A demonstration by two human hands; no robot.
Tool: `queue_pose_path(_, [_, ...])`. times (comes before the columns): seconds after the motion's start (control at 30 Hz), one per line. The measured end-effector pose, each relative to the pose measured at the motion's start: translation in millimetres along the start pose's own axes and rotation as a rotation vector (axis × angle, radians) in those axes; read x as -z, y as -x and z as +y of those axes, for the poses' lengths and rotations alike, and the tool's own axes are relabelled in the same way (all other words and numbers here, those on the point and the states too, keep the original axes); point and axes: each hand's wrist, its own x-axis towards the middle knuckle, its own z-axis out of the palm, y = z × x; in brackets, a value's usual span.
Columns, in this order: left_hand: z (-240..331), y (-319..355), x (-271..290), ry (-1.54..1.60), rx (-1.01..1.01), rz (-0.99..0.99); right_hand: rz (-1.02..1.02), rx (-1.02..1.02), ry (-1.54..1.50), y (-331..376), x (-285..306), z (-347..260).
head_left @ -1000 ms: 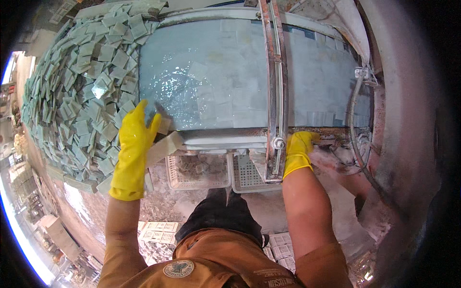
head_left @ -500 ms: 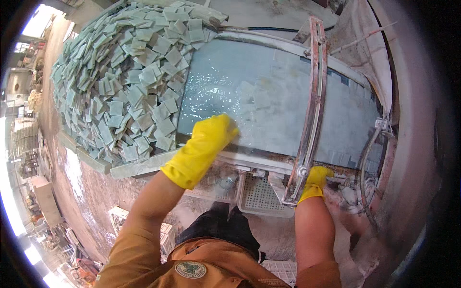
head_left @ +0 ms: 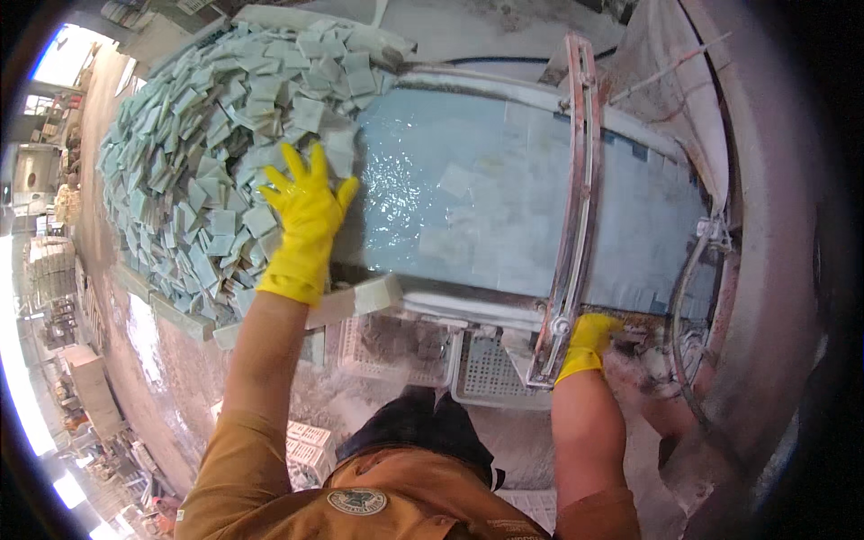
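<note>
Dusty workshop floor (head_left: 171, 378) spreads below me, grey with powder, with stacked crates and pallets far off along the left edge. Straight ahead lies a wet, pale blue slab surface (head_left: 486, 207), glossy with water, crossed by a reddish metal frame (head_left: 576, 207) that runs from top to bottom. To its left sits a big heap of small square tiles (head_left: 189, 153), pale green-blue, tumbled loosely. My left hand (head_left: 306, 216), in a yellow rubber glove, is spread wide with fingers fanned, lying flat where the heap meets the wet slab; it grips nothing. My right hand (head_left: 589, 342), also gloved yellow, rests at the lower end of the metal frame; I cannot tell how far it is closed. Two white perforated plastic baskets (head_left: 432, 360) sit under the slab's near edge. I see an orange-brown shirt (head_left: 360, 495) with a round badge at the bottom.
</note>
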Motion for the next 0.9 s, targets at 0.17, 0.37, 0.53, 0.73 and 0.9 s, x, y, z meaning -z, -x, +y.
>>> queue_pose_path(0.17, [13.5,47.6,-16.3,0.25,-0.267,-0.068,0.042,-0.076,-0.194,-3.0,-13.4,5.6])
queue_pose_path(0.37, [-29.1,13.7,-27.4,0.072,-0.091,0.095,0.004,-0.012,-0.006,-46.0,-34.3,41.5])
queue_pose_path(0.53, [42.8,-8.5,-38.1,0.207,-0.048,-0.012,0.173,0.281,0.146,-136.8,-40.4,28.1])
queue_pose_path(0.73, [18.5,6.8,-38.5,0.276,-0.253,0.082,-0.055,0.19,0.193,-69.5,-18.6,39.3])
queue_pose_path(0.9, [68.2,-40.8,-64.0,0.265,-0.023,0.043,-0.137,0.262,0.221,-73.9,-22.8,43.1])
